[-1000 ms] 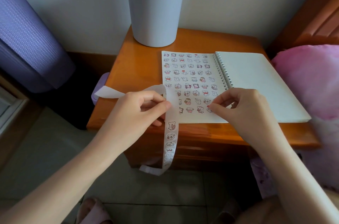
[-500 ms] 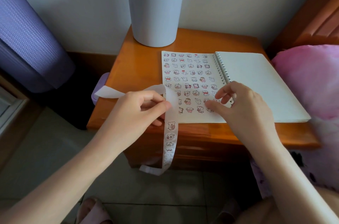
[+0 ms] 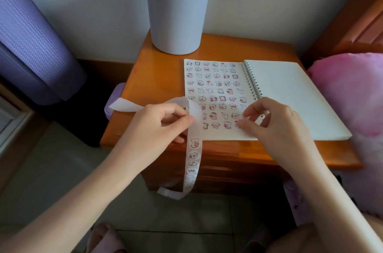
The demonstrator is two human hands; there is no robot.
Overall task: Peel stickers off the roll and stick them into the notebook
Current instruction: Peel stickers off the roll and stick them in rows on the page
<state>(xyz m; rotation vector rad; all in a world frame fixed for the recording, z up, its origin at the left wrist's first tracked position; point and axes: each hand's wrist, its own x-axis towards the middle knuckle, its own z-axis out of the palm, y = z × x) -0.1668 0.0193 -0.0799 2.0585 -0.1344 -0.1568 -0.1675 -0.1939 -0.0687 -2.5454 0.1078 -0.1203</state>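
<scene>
— While the desk (image 3: 165, 78) carries the notebook (image 3: 290, 95) open and flat, does anything need steadying?

— I'd judge not. Both pages lie level, and the grey tub (image 3: 177, 16) stands behind the notebook's left page, well apart.

— Where is the sticker strip (image 3: 193, 149)?

— It loops over the notebook's lower left corner and hangs below the notebook's near edge toward the floor. The left hand (image 3: 157, 128), just left of that corner, pinches it between thumb and forefinger, with a bear sticker just under the pinch.

— And the right hand (image 3: 275, 122)?

— It is over the notebook's near edge by the spiral and holds nothing. One of its fingers (image 3: 241, 123) presses on the left page's bottom row while the others hang loosely curled and raised. Whether a sticker lies beneath the tip is hidden.

— So how is this done well?

— Rub from the middle outward so the edges seat, in line with the row. Lift straight up to avoid dragging. Pinching close to the next sticker should bend the backing sharply enough to raise its edge.
</scene>
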